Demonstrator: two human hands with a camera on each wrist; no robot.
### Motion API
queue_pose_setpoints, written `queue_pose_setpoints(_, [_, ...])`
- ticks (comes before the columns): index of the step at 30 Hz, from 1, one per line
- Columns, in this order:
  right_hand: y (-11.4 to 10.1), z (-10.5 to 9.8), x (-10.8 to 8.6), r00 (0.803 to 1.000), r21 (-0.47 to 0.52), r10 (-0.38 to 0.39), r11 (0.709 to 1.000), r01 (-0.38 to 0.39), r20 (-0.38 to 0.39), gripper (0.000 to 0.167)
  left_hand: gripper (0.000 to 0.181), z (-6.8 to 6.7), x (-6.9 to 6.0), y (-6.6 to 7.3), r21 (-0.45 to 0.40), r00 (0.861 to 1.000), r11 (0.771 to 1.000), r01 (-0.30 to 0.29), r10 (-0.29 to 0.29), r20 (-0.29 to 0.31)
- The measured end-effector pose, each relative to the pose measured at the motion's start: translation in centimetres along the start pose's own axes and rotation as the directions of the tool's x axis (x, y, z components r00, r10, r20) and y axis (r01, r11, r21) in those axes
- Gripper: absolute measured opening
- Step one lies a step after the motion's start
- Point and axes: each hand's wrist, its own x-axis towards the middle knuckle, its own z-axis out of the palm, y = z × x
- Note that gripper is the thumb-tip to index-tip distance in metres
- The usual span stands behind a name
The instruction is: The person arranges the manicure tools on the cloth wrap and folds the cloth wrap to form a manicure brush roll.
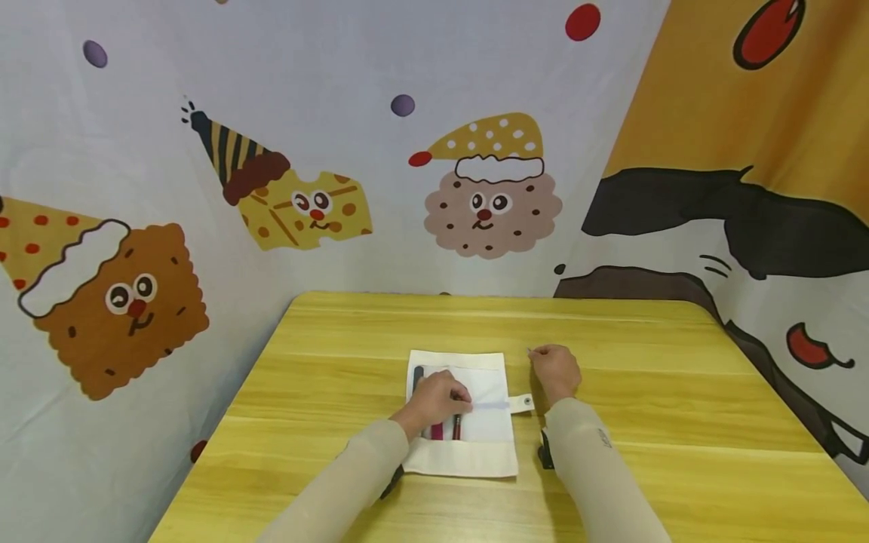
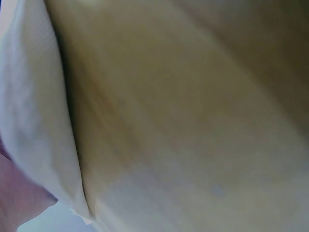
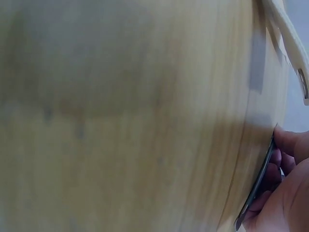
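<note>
A cream fabric tool pouch (image 1: 492, 460) lies unfolded on the table. Several slim tools stand in its left part, among them a dark grey one, a magenta one (image 1: 437, 431) and a dark red-and-black one (image 1: 457, 428). Over these tools is my left hand (image 1: 437, 398), its thumb and forefinger pinching the pale bluish strap (image 1: 490, 406) that crosses the pouch. Right of the pouch, my right hand (image 1: 557, 369) grips a thin, dark metal tool (image 3: 256, 186) above the table; its exact kind cannot be told. The left wrist view barely catches the left hand (image 2: 21, 193).
A snap tab (image 1: 521, 403) sticks out from the pouch's right side, close to the right forearm. The yellow wooden table (image 1: 326, 362) has rounded far corners. Behind it hangs a cloth printed with cartoon figures (image 1: 485, 211).
</note>
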Motion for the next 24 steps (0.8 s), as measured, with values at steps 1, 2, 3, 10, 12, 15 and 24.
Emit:
queue_pose_setpoints(1, [0.0,0.0,0.0,1.000,-0.008,-0.002,1.000,0.002,0.002,0.029,0.007,0.0,0.0,0.0,-0.003,1.000,1.000,0.001,-0.001,0.000])
queue_pose_setpoints(2, [0.0,0.0,0.0,1.000,-0.012,-0.003,1.000,0.003,0.006,0.028,0.007,0.0,0.0,0.0,-0.005,1.000,1.000,0.001,-0.001,0.001])
queue_pose_setpoints(3, [0.0,0.0,0.1,1.000,-0.017,-0.003,1.000,0.003,0.009,0.028,0.007,0.0,0.0,0.0,-0.007,1.000,1.000,0.001,-0.001,0.001])
queue_pose_setpoints(10, [0.0,-0.2,0.1,0.999,-0.014,-0.002,1.000,0.003,0.044,0.029,0.007,0.0,0.0,0.0,-0.005,1.000,1.000,0.005,-0.005,0.004])
queue_pose_setpoints(12, [0.1,-0.2,0.1,0.998,-0.002,-0.010,1.000,0.010,0.057,0.029,0.007,0.0,0.0,0.1,-0.007,1.000,1.000,0.005,-0.005,0.009])
queue_pose_setpoints(15, [0.2,-0.4,0.1,0.997,0.029,-0.031,0.999,0.029,0.075,0.029,0.006,-0.1,-0.1,0.2,-0.007,1.000,1.000,0.006,-0.005,0.018])
queue_pose_setpoints(24, [-0.7,-1.5,0.3,0.993,0.154,-0.093,0.985,0.082,0.069,0.034,0.006,-0.5,-0.1,0.3,-0.001,0.999,1.000,0.004,-0.004,0.051])
